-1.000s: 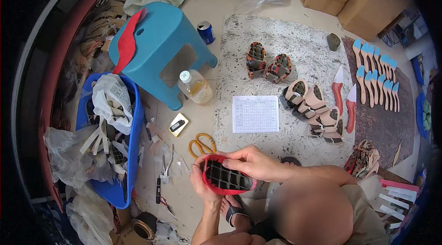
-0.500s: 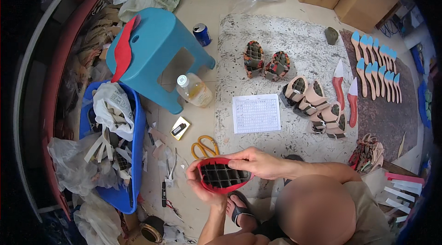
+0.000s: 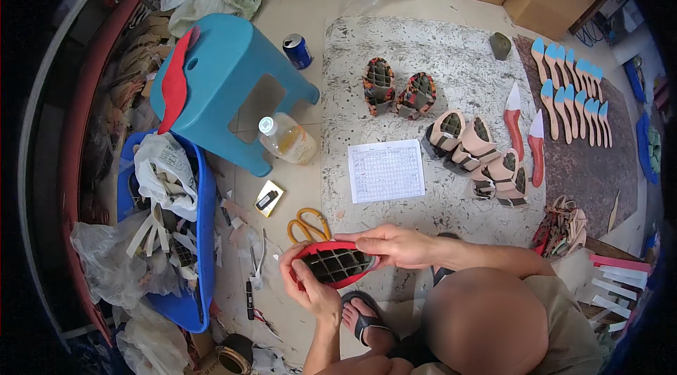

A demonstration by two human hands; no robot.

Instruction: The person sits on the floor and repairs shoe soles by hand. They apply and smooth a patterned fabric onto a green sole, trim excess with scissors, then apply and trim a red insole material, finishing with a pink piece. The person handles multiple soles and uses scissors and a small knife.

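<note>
Between my hands is a red-edged shoe piece point(image 3: 340, 264) with a dark grid of square hollows facing up. My left hand point(image 3: 314, 290) is closed round its left end, fingers along the outer side and thumb over the near rim. My right hand point(image 3: 396, 245) pinches the other end, thumb lying along the far edge. Just beyond the piece, orange-handled scissors point(image 3: 308, 225) lie on the floor. A printed sheet point(image 3: 386, 171) rests on the scuffed white board point(image 3: 352, 44). Beige shoe pieces point(image 3: 476, 146) and patterned shoe pieces point(image 3: 416, 95) with similar grids stand farther back.
At left stand a blue stool point(image 3: 233, 58) carrying a red strip point(image 3: 176, 86), a bottle point(image 3: 289, 139), a can point(image 3: 297, 51) and a blue scrap bin point(image 3: 206, 234). Red pointed pieces point(image 3: 513, 121) and several blue-tipped insoles point(image 3: 564, 103) lie at right.
The shoe piece has tilted and shifted slightly left in my hands. My left thumb has come over its near rim, and the whole view has shifted a little.
</note>
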